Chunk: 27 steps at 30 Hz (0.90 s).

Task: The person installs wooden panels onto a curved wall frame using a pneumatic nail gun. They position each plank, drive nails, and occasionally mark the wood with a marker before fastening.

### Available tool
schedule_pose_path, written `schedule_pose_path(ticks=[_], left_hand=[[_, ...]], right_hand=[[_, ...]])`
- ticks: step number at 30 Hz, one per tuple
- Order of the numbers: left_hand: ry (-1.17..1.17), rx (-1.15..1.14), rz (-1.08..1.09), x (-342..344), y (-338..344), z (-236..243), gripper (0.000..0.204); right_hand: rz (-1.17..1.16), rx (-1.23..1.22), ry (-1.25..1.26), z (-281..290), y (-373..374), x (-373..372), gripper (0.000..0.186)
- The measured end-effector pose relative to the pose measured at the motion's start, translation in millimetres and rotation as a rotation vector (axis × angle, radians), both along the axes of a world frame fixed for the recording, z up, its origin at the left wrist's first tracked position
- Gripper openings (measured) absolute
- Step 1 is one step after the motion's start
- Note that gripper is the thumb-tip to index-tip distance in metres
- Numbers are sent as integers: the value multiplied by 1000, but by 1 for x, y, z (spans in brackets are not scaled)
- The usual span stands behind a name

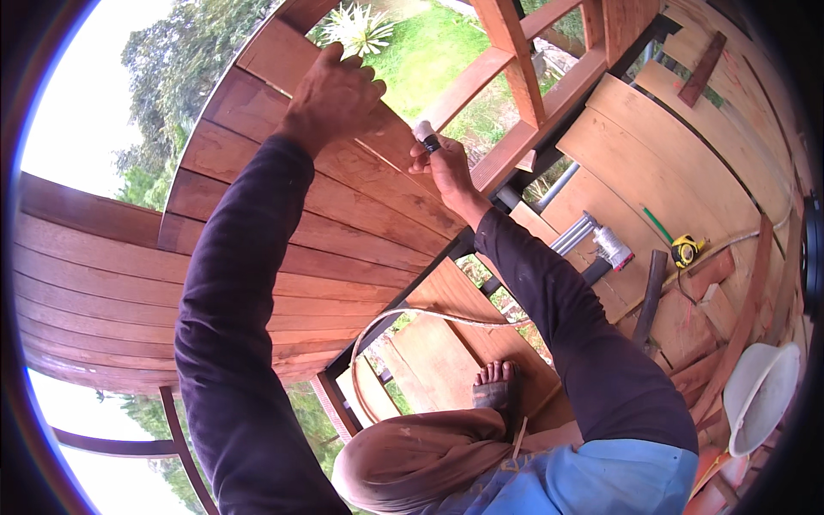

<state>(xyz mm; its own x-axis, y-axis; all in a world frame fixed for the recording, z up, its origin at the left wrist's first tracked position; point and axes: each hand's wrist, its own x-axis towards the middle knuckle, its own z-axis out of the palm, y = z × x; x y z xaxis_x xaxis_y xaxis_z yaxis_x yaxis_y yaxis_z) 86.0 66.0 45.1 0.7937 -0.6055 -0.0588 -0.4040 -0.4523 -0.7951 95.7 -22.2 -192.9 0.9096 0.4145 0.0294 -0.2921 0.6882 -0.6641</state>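
Observation:
My left hand (335,99) is raised over the upper end of a curved wall of reddish-brown wooden slats (343,197). Its fingers are curled, with the back of the hand hiding whatever lies in them. Just to the right, my right hand (446,172) is closed around a short tool (427,136) with a pale, rounded end and a black band. That tool points up toward the slat edge near my left hand; its exact kind is unclear.
A nail gun (611,249), tape measure (687,251) and wood offcuts (687,322) lie on the boards at right, beside a white bucket (760,399). A hose (429,315) crosses the gapped planks near my foot. Wooden railing posts (511,60) stand ahead.

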Motion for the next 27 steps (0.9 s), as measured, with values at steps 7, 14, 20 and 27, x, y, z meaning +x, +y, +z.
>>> schedule_pose_path(ticks=[7,14,20,27], left_hand=[[-38,-81,-9,-30,-37,-8,32],[-123,-518,371,-100,-65,18,36],[-83,-839,310,-136,-52,-65,36],[269,-1353,557,-129,-79,-119,27]], right_hand=[[-291,61,67,-1,-44,-29,18],[-257,141,261,-42,-97,-44,23],[-122,444,-96,1,-119,-26,51],[57,461,-189,42,-152,-12,53]])
